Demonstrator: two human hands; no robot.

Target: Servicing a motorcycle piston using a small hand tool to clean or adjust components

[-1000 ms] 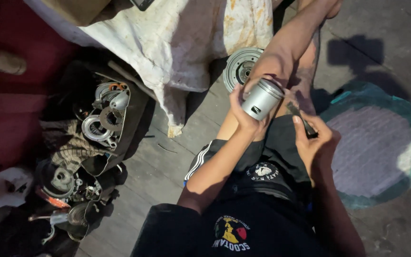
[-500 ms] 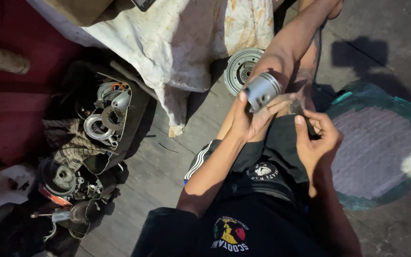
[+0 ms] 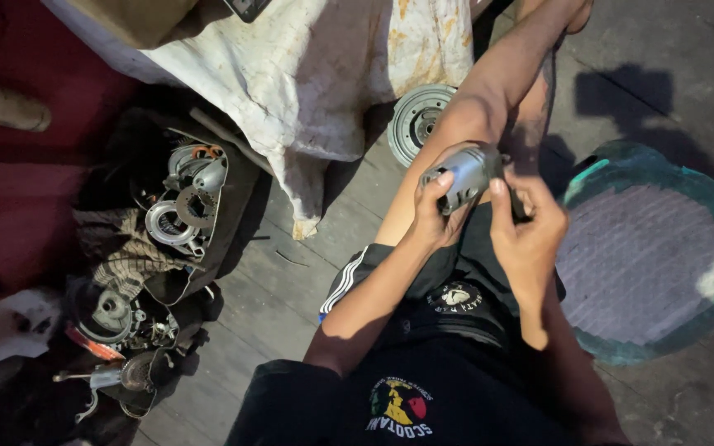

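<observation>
The left hand (image 3: pixel 433 216) is clamped around a metal piston (image 3: pixel 466 172), a short grey cylinder, held above the person's knee just right of the frame's centre. A second ago its open end faced the camera and it stood upright; now it lies tipped on its side, its skirt turned toward the right hand. The right hand (image 3: pixel 526 235) has closed in from 4 o'clock and presses against the piston's side, thumb up along it. A slim dark tool showed in that hand earlier; whether it is gripped now I cannot tell. The work has moved from looking into the piston to working on its flank.

At 11 o'clock from the piston a ribbed round metal disc (image 3: pixel 416 120) lies on the floor beside a stained white cloth (image 3: pixel 324 74). At 3 o'clock sits a green basin (image 3: pixel 708 281). At 9 o'clock engine parts (image 3: pixel 183 202) fill a dark tray.
</observation>
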